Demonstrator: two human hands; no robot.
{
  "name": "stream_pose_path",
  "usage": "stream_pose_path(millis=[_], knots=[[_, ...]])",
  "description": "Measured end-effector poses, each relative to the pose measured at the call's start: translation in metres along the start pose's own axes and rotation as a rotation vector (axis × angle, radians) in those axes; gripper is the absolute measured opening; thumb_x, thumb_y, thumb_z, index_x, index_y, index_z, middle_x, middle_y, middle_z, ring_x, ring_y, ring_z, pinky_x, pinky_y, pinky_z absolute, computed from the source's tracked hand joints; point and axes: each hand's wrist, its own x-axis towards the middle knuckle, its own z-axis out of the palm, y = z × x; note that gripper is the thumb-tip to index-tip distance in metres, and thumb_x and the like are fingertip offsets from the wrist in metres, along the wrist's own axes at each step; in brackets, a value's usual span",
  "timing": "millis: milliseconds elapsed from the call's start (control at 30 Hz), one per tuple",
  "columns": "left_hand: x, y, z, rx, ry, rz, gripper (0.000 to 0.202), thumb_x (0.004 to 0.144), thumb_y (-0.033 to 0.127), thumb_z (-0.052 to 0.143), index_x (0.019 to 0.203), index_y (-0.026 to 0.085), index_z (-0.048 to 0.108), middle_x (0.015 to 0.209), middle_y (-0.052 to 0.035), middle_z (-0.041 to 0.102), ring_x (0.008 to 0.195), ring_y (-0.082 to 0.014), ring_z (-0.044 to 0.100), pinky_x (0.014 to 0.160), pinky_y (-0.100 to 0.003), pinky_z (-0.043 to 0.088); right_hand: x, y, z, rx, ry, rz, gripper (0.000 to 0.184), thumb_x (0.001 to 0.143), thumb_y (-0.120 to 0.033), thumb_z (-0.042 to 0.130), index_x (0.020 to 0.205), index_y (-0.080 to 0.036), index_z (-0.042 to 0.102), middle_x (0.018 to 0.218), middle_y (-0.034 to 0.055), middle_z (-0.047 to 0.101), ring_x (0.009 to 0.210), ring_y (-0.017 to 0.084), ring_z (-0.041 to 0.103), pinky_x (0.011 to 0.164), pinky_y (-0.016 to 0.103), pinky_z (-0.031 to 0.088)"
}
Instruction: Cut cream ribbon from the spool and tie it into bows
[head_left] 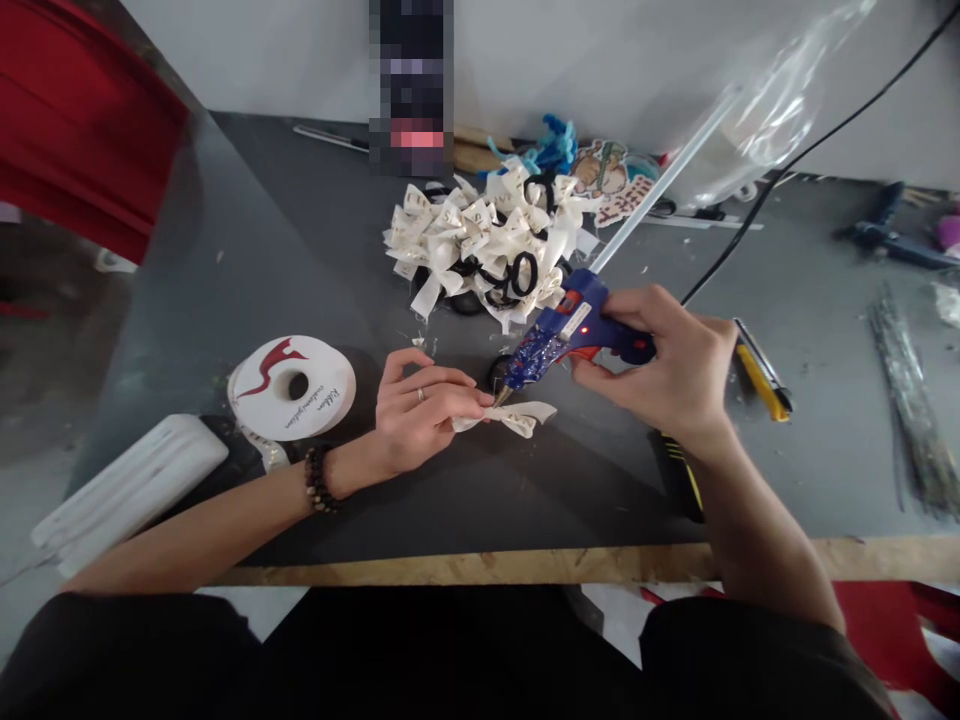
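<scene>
One bow (519,417), pinched in left fingers (456,402)

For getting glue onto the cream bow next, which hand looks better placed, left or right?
The right hand, most likely: it grips the glue gun, with the nozzle right at the cream bow. The left hand is occupied pinching the bow.

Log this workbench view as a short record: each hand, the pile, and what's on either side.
Left hand: pinching a cream bow
Right hand: gripping a blue glue gun, nozzle at or just above the bow
Pile, beyond the hands: cream bows with black bands
Left side: ribbon spool
Right side: yellow-and-black cutter
</scene>
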Motion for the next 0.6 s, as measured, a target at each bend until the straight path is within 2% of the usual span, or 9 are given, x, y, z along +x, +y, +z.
stream_pose_path(millis=[133,200,333,600], knots=[[0.0011,-0.003,0.0002,0.015,0.049,-0.055,0.014,0.095,0.023,0.079,0.087,0.032,0.073,0.088,0.0077,0.083,0.086,-0.0174,0.074,0.083,-0.04,0.047,0.001,-0.0019,-0.0024,-0.014,-0.015,0.029,0.029,0.066,-0.026,0.077,0.094,-0.026,0.071,0.077,-0.0069,0.078,0.058,0.014,0.069,0.06,0.025,0.055],[0.0025,-0.0031,-0.0005,0.046,0.045,-0.088,0.016,0.096,0.021,0.078,0.085,0.032,0.074,0.081,0.0087,0.082,0.082,-0.0172,0.071,0.085,-0.042,0.042,0.0014,-0.0021,-0.0032,-0.021,-0.021,0.041,0.025,0.067,-0.028,0.078,0.091,-0.026,0.069,0.073,-0.0075,0.076,0.056,0.013,0.065,0.059,0.025,0.053],[0.0035,-0.0011,-0.0014,0.102,0.022,-0.08,0.019,0.098,0.019,0.075,0.084,0.032,0.074,0.082,0.0106,0.083,0.078,-0.0166,0.069,0.084,-0.045,0.034,0.0016,0.0004,-0.0042,-0.029,-0.032,0.033,0.022,0.069,-0.027,0.08,0.088,-0.025,0.068,0.073,-0.0078,0.074,0.053,0.01,0.058,0.059,0.023,0.049],[0.0001,-0.001,0.0008,0.131,0.075,-0.065,0.016,0.095,0.024,0.08,0.084,0.035,0.076,0.083,0.0108,0.082,0.079,-0.0179,0.067,0.082,-0.046,0.034,0.0017,0.0066,-0.0054,-0.035,-0.071,0.01,0.019,0.073,-0.026,0.079,0.09,-0.025,0.07,0.074,-0.0078,0.075,0.052,0.009,0.055,0.058,0.023,0.046]])
